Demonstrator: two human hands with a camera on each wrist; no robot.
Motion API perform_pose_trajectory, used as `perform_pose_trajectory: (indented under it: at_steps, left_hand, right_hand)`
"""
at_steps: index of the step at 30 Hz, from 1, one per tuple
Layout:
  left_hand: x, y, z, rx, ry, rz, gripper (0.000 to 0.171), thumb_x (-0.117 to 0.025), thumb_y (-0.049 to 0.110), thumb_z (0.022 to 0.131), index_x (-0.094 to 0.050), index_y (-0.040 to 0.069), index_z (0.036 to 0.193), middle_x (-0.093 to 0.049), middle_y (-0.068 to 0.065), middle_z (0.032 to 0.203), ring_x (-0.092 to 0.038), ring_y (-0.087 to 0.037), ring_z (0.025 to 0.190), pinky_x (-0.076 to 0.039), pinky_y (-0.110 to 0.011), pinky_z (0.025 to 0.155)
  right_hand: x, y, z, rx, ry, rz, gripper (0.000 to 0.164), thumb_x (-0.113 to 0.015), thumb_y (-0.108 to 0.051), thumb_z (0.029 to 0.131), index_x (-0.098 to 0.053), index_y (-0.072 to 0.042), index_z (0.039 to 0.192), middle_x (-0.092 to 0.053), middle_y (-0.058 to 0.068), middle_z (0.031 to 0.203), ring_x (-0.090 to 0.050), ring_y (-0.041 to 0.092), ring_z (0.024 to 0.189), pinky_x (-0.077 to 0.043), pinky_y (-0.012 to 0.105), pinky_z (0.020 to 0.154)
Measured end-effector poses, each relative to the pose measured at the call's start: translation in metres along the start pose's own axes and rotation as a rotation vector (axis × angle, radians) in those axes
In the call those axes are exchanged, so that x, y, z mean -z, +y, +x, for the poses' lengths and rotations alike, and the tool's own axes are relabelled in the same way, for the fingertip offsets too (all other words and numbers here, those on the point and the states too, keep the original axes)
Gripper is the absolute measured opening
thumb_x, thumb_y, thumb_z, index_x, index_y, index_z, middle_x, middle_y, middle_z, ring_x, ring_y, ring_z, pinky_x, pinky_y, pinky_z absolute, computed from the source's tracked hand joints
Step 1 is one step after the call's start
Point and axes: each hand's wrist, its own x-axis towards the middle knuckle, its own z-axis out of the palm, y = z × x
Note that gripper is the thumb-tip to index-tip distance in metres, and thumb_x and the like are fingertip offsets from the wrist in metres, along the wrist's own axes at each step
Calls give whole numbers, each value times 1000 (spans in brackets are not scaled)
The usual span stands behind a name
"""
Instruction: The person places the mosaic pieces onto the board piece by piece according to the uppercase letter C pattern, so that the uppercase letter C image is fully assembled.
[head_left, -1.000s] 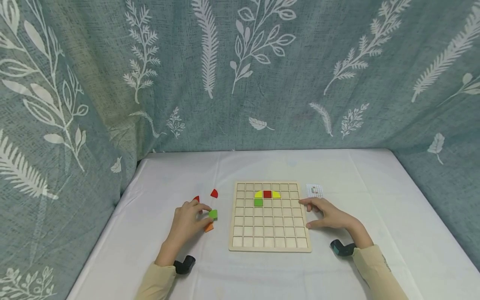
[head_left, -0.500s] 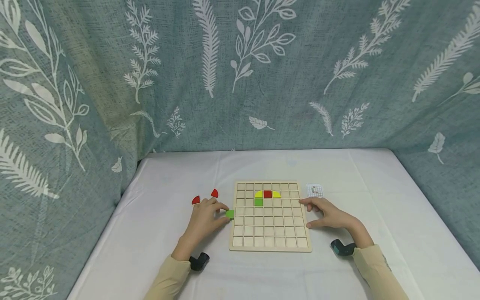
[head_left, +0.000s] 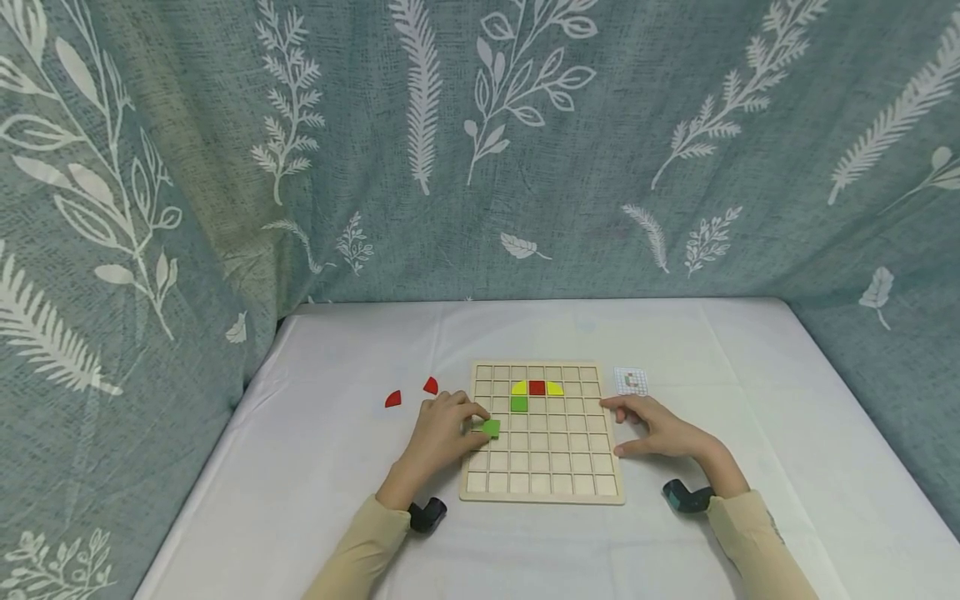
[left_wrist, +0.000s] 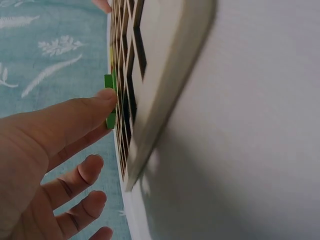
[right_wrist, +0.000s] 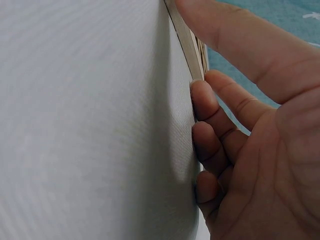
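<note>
My left hand [head_left: 442, 437] pinches a green square tile [head_left: 491, 428] between thumb and index finger, over the left columns of the wooden grid board [head_left: 540, 501]. In the left wrist view the green tile shows on both sides of the thumb [left_wrist: 95, 105], close over the grid, while the other fingers curl free of it. My right hand [head_left: 656, 429] rests at the board's right edge, thumb and index fingertips against the frame. A second green square [head_left: 519, 404], a red square [head_left: 537, 388] and two yellow quarter-round pieces [head_left: 555, 389] lie in the upper cells.
Two red quarter-round pieces [head_left: 393, 399] lie on the white cloth [head_left: 360, 350] left of the board. A small printed grid card [head_left: 631, 382] lies beyond my right hand. A patterned curtain [head_left: 480, 233] hangs behind the table.
My left hand has carried the green tile rightward from the loose pieces onto the board's left side. An orange piece seen earlier is out of sight. My right hand has stayed put.
</note>
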Motion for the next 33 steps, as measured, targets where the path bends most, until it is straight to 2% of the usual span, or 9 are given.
perform_pose_trajectory:
  at_steps: [8,16,26,33]
  left_hand:
    - [-7,9,11,-24,-35,35,23,-76,32,73,-72,21,93,-56,4,83,-42,-13,74,-36,-37,72]
    - [-13,17,19,-30,-40,63,21,-76,31,74,-72,23,93,-57,5,84,-44,-13,75,-39,-42,77]
    - [-16,20,24,-33,-32,69,21,-76,34,74,-73,23,92,-54,4,81,-42,-13,73,-37,-40,74]
    - [-16,21,25,-39,-38,45,23,-76,36,73,-73,23,92,-55,4,81,-43,-13,74,-37,-41,76]
  right_hand:
    - [-1,0,0,15,11,2,69,-80,-25,71,-50,0,128,-48,3,91,-41,15,85,-35,22,78]
    - [-1,0,0,17,6,-3,70,-79,-26,72,-49,1,128,-47,2,90,-41,15,85,-35,22,78]
    - [0,-3,1,-36,3,-3,72,-80,-28,70,-49,-2,129,-47,1,92,-39,14,85,-33,22,77]
    - [0,-3,1,-32,6,-3,71,-80,-26,70,-50,-1,129,-47,2,91,-40,15,85,-33,22,77]
